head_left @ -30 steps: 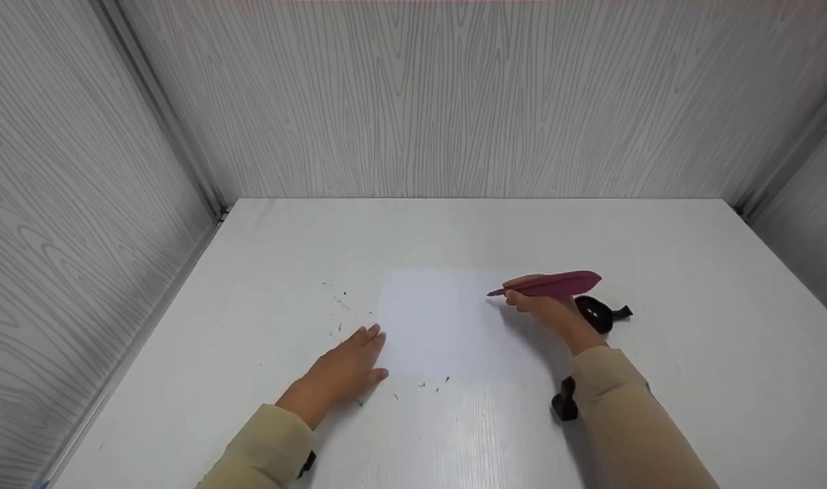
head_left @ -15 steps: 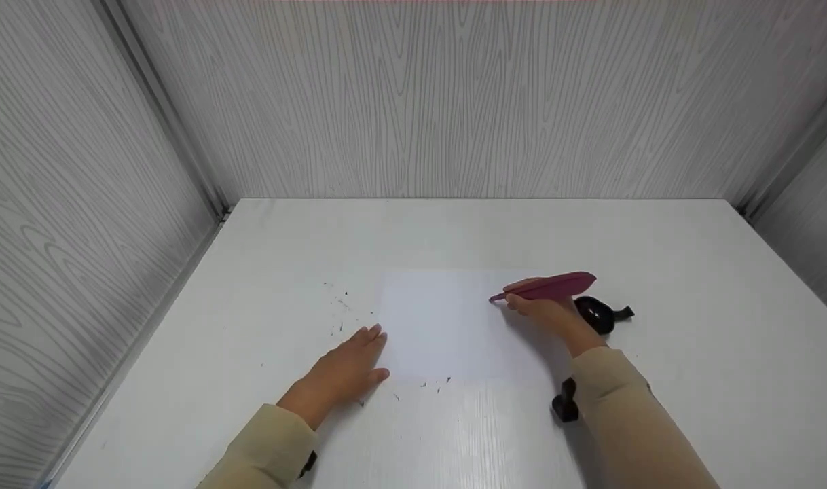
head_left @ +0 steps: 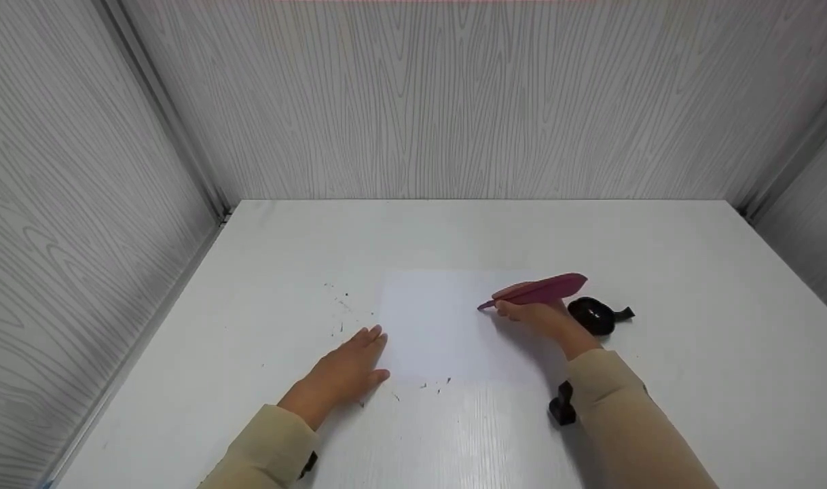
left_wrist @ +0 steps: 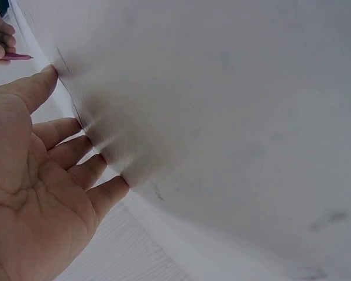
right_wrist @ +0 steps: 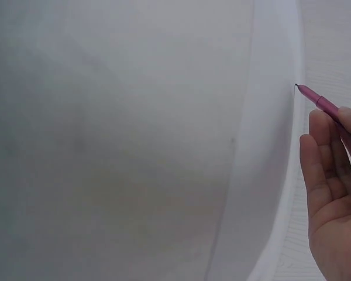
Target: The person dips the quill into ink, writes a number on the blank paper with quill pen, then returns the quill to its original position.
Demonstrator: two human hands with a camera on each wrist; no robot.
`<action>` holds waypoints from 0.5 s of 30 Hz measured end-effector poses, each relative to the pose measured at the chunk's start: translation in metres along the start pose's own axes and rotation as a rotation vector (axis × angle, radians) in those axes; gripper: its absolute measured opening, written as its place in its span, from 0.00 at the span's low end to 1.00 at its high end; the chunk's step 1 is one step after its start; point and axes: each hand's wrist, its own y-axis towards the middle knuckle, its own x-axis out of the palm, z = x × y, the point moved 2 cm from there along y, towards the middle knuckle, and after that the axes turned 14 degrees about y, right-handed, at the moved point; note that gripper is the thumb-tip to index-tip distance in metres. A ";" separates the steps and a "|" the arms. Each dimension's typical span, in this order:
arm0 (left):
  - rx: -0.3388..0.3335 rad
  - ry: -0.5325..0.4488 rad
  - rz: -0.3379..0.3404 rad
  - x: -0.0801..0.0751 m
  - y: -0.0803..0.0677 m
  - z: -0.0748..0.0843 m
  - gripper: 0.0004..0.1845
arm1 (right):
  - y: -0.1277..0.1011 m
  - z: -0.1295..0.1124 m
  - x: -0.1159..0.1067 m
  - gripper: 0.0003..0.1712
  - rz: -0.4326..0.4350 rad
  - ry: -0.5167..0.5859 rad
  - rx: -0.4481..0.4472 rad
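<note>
In the head view a white sheet of paper (head_left: 427,326) lies on the white table. My left hand (head_left: 349,363) rests palm down at its left edge; in the left wrist view the fingertips (left_wrist: 118,184) press along the surface. Over the right part of the sheet my right hand (head_left: 536,316) pinches a dark pink feather pen (head_left: 546,288) between thumb and fingers. Its plume slants up to the right, and the nib points left and down. In the right wrist view the pen (right_wrist: 319,100) has its tip on the paper, beside a short dark line.
A shallow black dish (head_left: 590,316) with a short handle sits just right of my right wrist. Small black pieces hang at both sleeves (head_left: 561,405). Dark specks (head_left: 342,302) mark the table left of and below the paper. Pale wood-grain panels (head_left: 413,102) enclose the back and sides.
My right hand has shifted slightly left and toward me with the feather pen, its tip moving likewise over the paper. More of the black dish shows. The left hand stays put.
</note>
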 end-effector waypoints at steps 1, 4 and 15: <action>0.001 0.000 0.001 0.000 0.000 0.000 0.34 | 0.000 0.000 0.000 0.16 0.034 -0.183 -0.073; 0.005 -0.002 0.000 0.000 0.000 0.000 0.34 | 0.000 0.001 0.001 0.15 0.025 -0.291 -0.142; 0.010 -0.009 0.001 0.000 -0.001 -0.001 0.34 | -0.003 0.003 0.006 0.14 -0.030 -0.296 -0.150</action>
